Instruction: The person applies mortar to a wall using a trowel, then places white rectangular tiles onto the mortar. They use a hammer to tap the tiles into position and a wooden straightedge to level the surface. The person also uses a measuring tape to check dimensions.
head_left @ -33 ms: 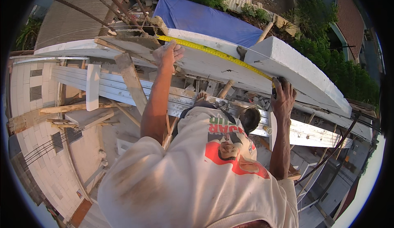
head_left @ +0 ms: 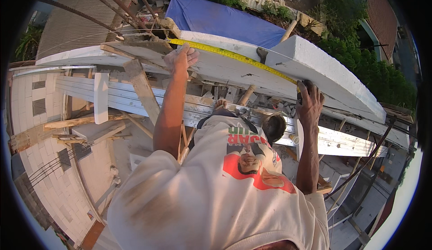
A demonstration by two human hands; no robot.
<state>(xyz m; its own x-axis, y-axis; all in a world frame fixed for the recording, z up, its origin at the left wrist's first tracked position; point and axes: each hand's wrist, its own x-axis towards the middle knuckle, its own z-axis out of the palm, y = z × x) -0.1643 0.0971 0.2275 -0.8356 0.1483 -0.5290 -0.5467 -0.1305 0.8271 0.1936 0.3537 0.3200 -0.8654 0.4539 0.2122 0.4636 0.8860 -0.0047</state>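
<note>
A yellow measuring tape blade [head_left: 243,60] stretches along the top edge of a white block wall [head_left: 225,65], from a rough mortar-covered end at left down to the right. My left hand [head_left: 181,57] is raised by the blade's left end, its dusty fingers apart; a fingertip reaches the blade's lower edge. Whether it presses on the blade I cannot tell. My right hand [head_left: 309,101] is closed around the tape measure's case [head_left: 299,96] at the blade's other end, and its fingers mostly hide the case. A thick white block [head_left: 333,74] stands on the wall just beyond this hand.
Rusty steel bars [head_left: 112,7] stick up at the far left. A thin string runs along the wall top. Below me are metal planks [head_left: 121,96], a slanted board [head_left: 141,88] and a dark bucket [head_left: 273,128]. Beyond the wall lies a blue tarp [head_left: 220,18], lower down.
</note>
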